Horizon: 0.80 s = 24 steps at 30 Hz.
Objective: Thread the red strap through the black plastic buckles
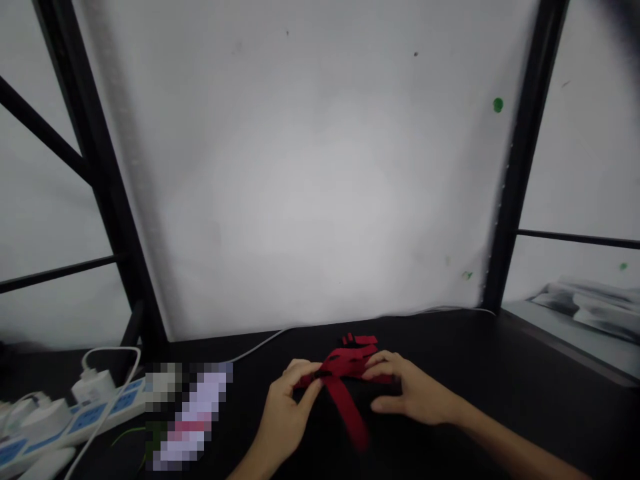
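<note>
We face big white panel (320, 173) at far side, black frame posts (520, 167) left and right. Dark counter (500, 373) below, white cable (260, 343) trailing along far edge; power strip (75, 417) with plugs at near left. Red strap bundle (347, 363) lies near centre. Our left hand (285, 407) pinches left strap end; right hand (405, 390) rests curled on right side, pinning it. We judge: keep strap flat, untwisted, tension even between hands.

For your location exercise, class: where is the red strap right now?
In the head view, the red strap lies low and centre on the black table, pinched between the left hand and right hand, before the white wall.
</note>
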Available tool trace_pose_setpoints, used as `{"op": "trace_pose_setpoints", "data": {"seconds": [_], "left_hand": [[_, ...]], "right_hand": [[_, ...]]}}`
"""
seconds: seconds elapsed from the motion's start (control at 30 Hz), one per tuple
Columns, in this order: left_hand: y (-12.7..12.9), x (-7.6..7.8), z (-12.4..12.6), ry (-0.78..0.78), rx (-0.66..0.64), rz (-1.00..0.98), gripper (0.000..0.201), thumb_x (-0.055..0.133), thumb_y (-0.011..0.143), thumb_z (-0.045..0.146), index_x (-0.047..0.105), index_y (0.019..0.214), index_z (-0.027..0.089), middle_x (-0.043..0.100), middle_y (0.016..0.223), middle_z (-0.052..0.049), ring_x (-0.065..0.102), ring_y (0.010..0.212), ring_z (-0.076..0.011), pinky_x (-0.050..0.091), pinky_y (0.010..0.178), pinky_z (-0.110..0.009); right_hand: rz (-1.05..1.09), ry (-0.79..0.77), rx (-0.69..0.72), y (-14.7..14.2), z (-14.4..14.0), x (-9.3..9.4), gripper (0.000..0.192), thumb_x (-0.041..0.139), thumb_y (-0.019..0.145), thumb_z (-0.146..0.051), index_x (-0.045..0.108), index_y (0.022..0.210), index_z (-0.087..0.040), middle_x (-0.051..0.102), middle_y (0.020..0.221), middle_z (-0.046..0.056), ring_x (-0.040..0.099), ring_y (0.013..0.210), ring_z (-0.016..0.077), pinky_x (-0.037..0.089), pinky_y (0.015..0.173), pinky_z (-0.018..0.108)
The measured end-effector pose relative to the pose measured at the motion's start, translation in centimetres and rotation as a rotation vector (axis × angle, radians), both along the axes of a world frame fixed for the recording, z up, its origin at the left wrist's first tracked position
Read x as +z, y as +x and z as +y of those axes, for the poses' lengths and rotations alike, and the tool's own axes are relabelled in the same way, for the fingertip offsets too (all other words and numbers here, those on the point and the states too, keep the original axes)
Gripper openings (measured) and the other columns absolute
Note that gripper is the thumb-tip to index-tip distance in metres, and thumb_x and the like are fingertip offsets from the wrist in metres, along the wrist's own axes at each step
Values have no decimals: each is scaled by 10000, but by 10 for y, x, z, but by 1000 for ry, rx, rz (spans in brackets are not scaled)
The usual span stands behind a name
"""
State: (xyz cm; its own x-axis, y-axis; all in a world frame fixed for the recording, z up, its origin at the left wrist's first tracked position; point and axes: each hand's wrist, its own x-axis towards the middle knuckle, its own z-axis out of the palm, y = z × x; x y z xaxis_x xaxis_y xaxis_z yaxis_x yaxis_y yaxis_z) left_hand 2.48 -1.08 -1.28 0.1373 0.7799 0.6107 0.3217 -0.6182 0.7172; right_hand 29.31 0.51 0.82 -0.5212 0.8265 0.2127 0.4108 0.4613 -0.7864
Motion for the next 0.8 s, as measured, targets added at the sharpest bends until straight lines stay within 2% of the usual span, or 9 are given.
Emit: {"op": "trace_pose_setpoints", "data": {"seconds": [0.1,0.2,0.3,0.4,0.43,0.5,0.57,0.7,0.8], "left_hand": [[4,-1,-4,44,-64,42,193,608,897,236,719,1055,229,711,962,-50,666,914,-198,538,848,-330],[5,-1,-7,144,-11,114,143,655,865,226,746,975,236,721,865,-35,668,823,-193,549,786,-321],[0,2,-8,212,58,168,124,642,874,227,746,943,225,714,810,-38,653,783,-192,546,723,-307],[-9,5,-6,275,55,268,187,582,905,193,732,1014,223,714,825,-46,646,791,-191,523,732,-322],[-12,6,-5,295,42,317,214,568,910,170,724,1043,229,719,835,-46,644,801,-193,509,745,-334],[-17,6,-3,326,14,416,262,552,909,124,707,1083,245,734,860,-43,641,831,-199,478,774,-359],[-20,4,-3,334,10,501,304,539,906,89,695,1106,256,745,888,-42,632,864,-208,451,787,-379],[-21,2,-4,310,49,639,331,512,891,50,692,1091,243,726,903,-55,607,881,-225,427,770,-398],[-20,3,-10,268,49,732,319,490,866,19,690,1016,218,700,902,-56,594,885,-228,419,776,-411]], "right_hand": [[279,-148,130,-29,0,6,368,678,820,-475,694,1096,-232,670,1075,59,587,1042,243,414,967,401],[507,-257,56,-64,0,-2,333,732,773,-486,705,922,-190,678,864,21,602,827,187,455,817,320],[698,-336,36,-83,10,-2,356,707,780,-531,656,796,-179,602,696,-5,537,644,143,434,656,277],[788,-237,-33,-81,34,21,376,653,799,-566,601,780,-194,562,675,-15,504,589,128,423,611,266],[730,-132,-86,-78,44,32,370,644,802,-563,597,785,-197,544,647,-27,486,570,123,408,593,256],[444,70,-128,-73,66,48,338,549,875,-521,635,864,-195,591,703,-13,506,624,132,405,618,255],[164,112,-50,-73,81,50,309,534,882,-453,688,854,-187,633,714,-9,522,634,135,405,615,252],[-87,89,41,-91,86,17,133,687,736,-293,750,685,-189,644,580,-24,515,545,127,400,572,248],[-177,153,-45,-99,79,-8,58,762,658,-266,761,699,-226,689,678,-2,587,697,183,444,752,328]]}}
